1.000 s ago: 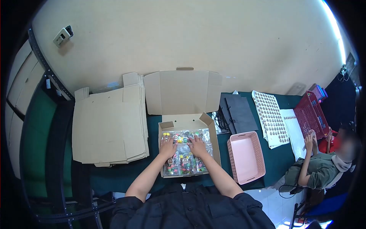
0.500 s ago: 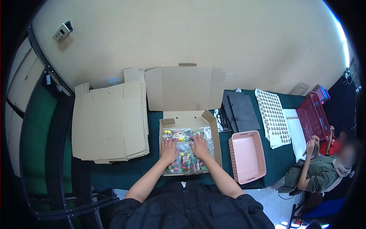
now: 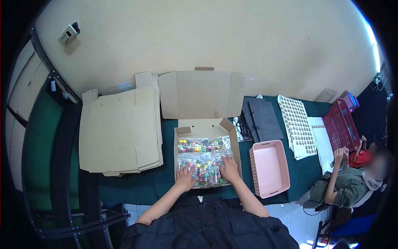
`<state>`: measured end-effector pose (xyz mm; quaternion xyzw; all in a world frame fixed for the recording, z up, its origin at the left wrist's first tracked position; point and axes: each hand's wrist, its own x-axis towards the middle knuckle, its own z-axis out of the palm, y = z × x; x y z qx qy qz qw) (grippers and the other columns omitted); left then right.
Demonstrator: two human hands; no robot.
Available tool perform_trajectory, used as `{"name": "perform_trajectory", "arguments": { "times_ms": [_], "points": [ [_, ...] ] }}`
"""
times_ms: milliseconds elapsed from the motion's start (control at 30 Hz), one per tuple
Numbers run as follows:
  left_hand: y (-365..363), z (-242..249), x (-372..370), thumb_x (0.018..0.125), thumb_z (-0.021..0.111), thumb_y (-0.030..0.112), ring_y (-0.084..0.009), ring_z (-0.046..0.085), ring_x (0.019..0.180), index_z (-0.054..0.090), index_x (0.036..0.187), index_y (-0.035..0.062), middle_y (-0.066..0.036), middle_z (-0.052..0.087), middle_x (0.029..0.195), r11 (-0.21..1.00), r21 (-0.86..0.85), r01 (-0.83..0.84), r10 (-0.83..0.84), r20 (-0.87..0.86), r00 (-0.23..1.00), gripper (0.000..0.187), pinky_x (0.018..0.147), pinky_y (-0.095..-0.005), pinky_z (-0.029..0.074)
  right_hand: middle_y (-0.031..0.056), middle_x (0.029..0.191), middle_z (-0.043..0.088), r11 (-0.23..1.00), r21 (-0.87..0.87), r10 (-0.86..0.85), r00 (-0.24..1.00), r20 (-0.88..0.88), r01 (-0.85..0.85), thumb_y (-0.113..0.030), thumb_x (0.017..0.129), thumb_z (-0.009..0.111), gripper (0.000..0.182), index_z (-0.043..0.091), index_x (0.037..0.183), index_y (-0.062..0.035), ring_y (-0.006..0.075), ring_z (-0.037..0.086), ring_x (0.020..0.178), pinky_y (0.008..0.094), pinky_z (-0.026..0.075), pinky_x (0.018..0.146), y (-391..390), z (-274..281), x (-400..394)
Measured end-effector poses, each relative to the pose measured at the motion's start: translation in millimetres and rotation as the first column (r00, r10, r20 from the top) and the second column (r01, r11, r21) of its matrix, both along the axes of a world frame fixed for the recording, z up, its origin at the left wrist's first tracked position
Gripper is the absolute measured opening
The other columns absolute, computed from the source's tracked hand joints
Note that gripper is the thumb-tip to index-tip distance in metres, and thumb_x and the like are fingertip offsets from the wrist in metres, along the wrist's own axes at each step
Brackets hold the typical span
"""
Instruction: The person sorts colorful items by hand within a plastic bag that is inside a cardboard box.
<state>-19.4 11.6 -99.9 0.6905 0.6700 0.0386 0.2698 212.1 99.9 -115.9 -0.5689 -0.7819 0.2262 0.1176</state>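
Observation:
An open cardboard box (image 3: pixel 236 143) stands on the dark green table, its lid raised against the wall. Clear plastic bags of colourful pieces (image 3: pixel 204 166) lie flat inside, in a back row and a front row. My left hand (image 3: pixel 184 178) rests with spread fingers on the left side of the front bags. On their right side lies my right hand (image 3: pixel 230 169), fingers also apart. Neither hand is wrapped round anything.
Flattened cardboard (image 3: pixel 118 133) is stacked at left. To the right are a pink basket (image 3: pixel 269 168), dark paper bags (image 3: pixel 265 120), sticker sheets (image 3: pixel 296 126) and a dark red basket (image 3: pixel 340 124). A co-worker (image 3: pixel 346 184) sits at far right, hands raised near the table.
Both my hands have moved back toward me, from the middle of the bags to the front row's outer sides. The back row is now uncovered.

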Motion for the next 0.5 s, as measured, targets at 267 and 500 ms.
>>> {"name": "perform_trajectory", "arguments": {
  "times_ms": [267, 500],
  "points": [
    [-5.0, 8.6, 2.9, 0.083, 0.049, 0.039, -0.0442, 0.01, 0.129, 0.033, 0.133, 0.0123, -0.02, 0.01, 0.143, 0.999, -0.031, -0.023, 0.025, 0.042, 0.999, 0.059, 0.103, -0.053, 0.017, 0.0222, 0.132, 0.034, 0.992, -0.124, 0.055, 0.989, 0.137, -0.038, -0.037, 0.083, 0.05, 0.054, 0.038, 0.129, -0.0107, 0.0412, 0.03, 0.122, 0.0503, 0.027, 0.098, -7.2, -8.4, -0.9],
    [-10.5, 1.2, 2.3, 0.085, 0.044, 0.044, -0.0469, 0.014, 0.128, 0.033, 0.133, 0.0142, -0.02, 0.009, 0.143, 1.0, -0.005, -0.026, 0.026, 0.036, 0.999, 0.057, 0.103, -0.0525, 0.018, 0.0218, 0.134, 0.029, 0.993, -0.12, 0.035, 0.986, 0.164, -0.016, -0.036, 0.084, 0.05, 0.054, 0.035, 0.131, -0.015, 0.0413, 0.029, 0.123, 0.0508, 0.028, 0.098, -7.3, -12.7, -6.2]
  ]
}}
